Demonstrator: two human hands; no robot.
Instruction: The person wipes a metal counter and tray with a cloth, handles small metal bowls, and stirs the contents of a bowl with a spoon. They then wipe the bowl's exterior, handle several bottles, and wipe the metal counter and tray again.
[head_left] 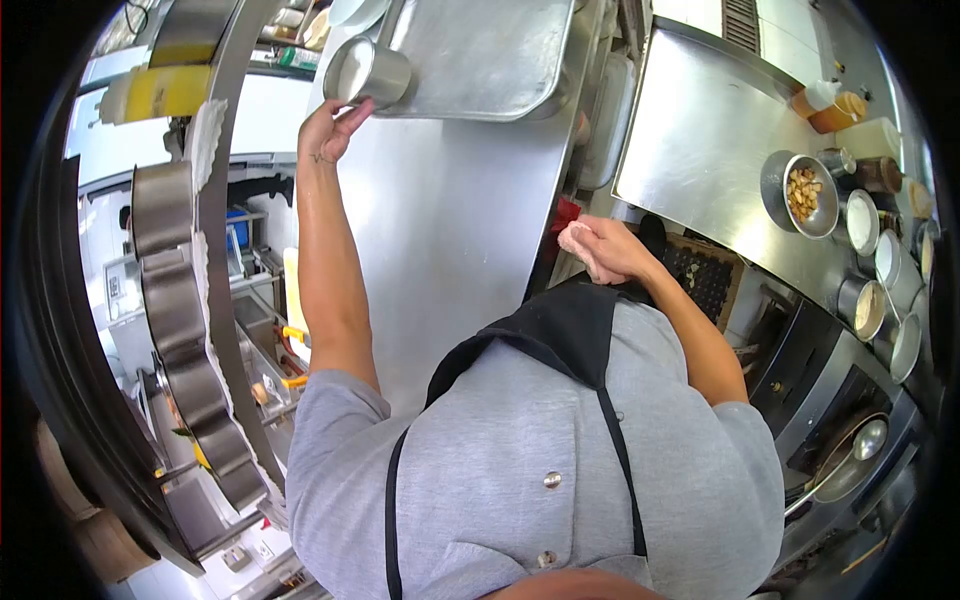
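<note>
The left hand, at the end of an outstretched arm, pinches the near side of a metal cup between thumb and fingers, though some fingertips are hidden; the cup has something white inside, and whether it rests on the counter or is raised I cannot tell. The right hand is bent in near the waist, its fingers pressed together around a crumpled, pale pinkish cloth, well apart from the cup. Just beside the cup lies a wide metal tray, on the far part of a steel counter that runs back toward the body. The person wears a grey shirt and a black apron, whose top hangs forward. Farther to the left, a row of metal containers lines a shelf, with a yellow bottle beyond them. Across a gap to the right stands a second steel counter; on it, a metal bowl holds browned chunks, near several small pots. Nearer, on the right, a ladle lies in a round pan.
</note>
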